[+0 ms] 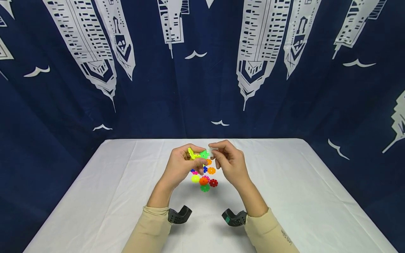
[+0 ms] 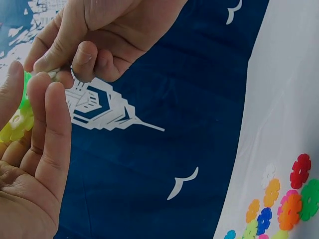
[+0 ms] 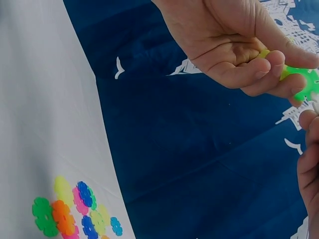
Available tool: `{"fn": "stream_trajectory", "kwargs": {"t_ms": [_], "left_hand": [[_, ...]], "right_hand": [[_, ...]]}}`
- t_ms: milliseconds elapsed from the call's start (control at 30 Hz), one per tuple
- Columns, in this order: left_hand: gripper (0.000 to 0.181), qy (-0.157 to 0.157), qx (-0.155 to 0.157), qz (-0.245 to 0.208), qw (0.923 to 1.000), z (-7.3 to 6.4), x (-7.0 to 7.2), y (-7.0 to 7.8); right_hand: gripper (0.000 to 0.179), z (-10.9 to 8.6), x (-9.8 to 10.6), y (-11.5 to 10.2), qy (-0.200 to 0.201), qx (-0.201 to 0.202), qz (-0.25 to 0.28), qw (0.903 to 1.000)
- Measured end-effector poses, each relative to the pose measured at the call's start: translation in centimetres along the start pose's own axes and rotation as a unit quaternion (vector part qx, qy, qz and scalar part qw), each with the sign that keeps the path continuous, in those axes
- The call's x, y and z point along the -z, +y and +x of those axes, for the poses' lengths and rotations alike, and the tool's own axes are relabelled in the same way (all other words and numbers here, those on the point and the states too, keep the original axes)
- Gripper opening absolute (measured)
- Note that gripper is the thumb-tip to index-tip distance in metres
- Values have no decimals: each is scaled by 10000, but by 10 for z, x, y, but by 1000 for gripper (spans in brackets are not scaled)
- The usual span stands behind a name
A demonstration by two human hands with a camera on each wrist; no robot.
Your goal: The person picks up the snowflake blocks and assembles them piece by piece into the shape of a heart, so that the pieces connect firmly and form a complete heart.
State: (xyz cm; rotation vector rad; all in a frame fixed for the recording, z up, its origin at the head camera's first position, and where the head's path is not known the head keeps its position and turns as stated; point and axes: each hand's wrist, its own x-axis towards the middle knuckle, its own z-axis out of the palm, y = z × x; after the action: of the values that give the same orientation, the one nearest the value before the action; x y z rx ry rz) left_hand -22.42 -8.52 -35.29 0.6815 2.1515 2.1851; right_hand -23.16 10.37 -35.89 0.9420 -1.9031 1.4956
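Observation:
My left hand [image 1: 178, 166] pinches a small joined group of plastic flower-shaped discs, yellow discs [image 1: 191, 154] with a green disc [image 1: 204, 154] at the right end. Facing it, my right hand [image 1: 233, 162] pinches a whitish disc [image 1: 211, 151] between thumb and index finger, right by the green disc. In the left wrist view the fingers hide most of the whitish disc [image 2: 53, 74]. The right wrist view shows the green disc [image 3: 309, 83] close to the right fingertips; whether the two discs touch or interlock, I cannot tell.
Beneath the hands, several loose discs lie on the white table [image 1: 126, 196], among them a red disc [image 1: 213, 183], a green disc [image 1: 205, 188] and an orange disc [image 1: 211, 170]. A dark blue curtain [image 1: 177, 91] with white prints hangs behind the table.

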Motion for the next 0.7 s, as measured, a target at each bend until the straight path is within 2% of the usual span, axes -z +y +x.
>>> {"fn": "stream_trajectory", "kwargs": {"t_ms": [200,433,700], "left_hand": [[28,-1,35,95,9999,0,0,1],[26,4,159,372,9992,-1,0,4],[25,-47,138,273,9995,0,0,4]], "right_hand": [[19,1,2,-2,-118,45,45,9999],[18,1,4,0,-263,166,-172,9994],[19,1,4,1,-261,238,-6,9994]]}}
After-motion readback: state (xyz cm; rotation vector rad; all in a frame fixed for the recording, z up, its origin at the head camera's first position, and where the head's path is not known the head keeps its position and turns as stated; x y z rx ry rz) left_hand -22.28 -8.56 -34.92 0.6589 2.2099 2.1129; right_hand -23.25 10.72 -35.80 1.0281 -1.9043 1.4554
